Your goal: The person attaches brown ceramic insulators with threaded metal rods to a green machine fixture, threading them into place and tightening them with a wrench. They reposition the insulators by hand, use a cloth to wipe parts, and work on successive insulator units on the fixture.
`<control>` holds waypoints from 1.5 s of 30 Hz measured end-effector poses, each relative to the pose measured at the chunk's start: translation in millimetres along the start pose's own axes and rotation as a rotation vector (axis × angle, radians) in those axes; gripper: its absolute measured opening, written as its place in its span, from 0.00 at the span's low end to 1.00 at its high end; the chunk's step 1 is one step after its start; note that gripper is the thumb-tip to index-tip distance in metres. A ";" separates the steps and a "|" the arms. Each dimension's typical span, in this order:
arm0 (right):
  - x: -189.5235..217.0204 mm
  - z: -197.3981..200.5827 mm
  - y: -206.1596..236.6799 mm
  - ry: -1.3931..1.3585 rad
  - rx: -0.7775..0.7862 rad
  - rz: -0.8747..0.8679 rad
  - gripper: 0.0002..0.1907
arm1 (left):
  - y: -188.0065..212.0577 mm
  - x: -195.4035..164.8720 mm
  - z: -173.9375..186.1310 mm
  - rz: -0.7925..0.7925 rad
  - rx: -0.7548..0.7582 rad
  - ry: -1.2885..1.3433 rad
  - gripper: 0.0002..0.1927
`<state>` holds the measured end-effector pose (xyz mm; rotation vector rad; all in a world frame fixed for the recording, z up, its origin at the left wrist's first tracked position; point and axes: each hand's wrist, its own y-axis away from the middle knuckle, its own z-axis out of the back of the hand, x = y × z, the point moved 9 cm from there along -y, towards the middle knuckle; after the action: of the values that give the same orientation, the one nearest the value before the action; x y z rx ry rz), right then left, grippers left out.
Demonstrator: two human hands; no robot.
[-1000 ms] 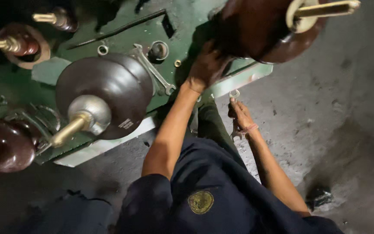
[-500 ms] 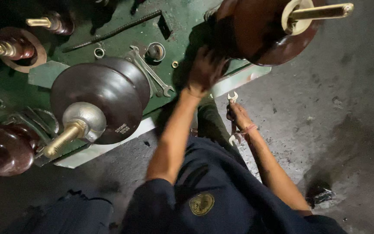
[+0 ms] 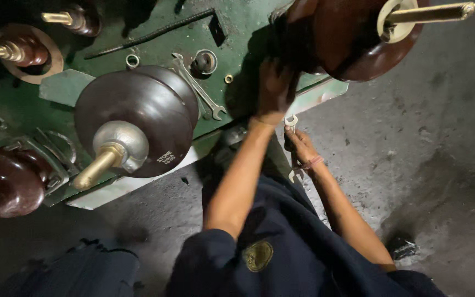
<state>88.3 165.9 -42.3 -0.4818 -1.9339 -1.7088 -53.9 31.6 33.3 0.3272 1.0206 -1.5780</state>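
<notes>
The right hand (image 3: 299, 144) was closed around the shank of a small open-ended spanner (image 3: 291, 147), its grip tight about the middle, so that one open jaw stood above the fist and the other end showed below the wrist. The spanner was held roughly upright, just beside the pale edge of the green cover plate (image 3: 83, 104) and touching nothing else that could be seen. The left hand (image 3: 273, 88) lay just above it, fingers spread and pressed flat against the plate at the foot of the large brown insulator (image 3: 336, 38); it held nothing, the grip wide and open. A brass rod (image 3: 430, 12) stuck out of that insulator's cap. A second spanner (image 3: 199, 88) lay loose on the plate near a round port (image 3: 204, 61) and a small ring (image 3: 132, 60). Further left stood another brown insulator (image 3: 138, 115) with a metal cap and brass stud. Both bare forearms ran back to dark blue sleeves over the grey concrete floor (image 3: 424, 143).
</notes>
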 end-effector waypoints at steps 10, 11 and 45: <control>-1.1 7.6 -0.4 0.035 -0.083 0.009 0.20 | 17.0 13.3 16.9 0.237 -0.145 0.016 0.30; -0.4 7.0 -0.2 0.055 -0.088 0.020 0.20 | 19.5 8.7 10.3 0.229 -0.143 0.027 0.26; -18.9 6.5 -1.5 -0.014 -0.121 -0.029 0.26 | 16.6 15.7 5.6 0.254 -0.047 -0.057 0.24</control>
<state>101.7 173.3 -55.1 -0.5128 -1.8630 -1.8533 -41.7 17.9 18.6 0.3631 0.9322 -1.3253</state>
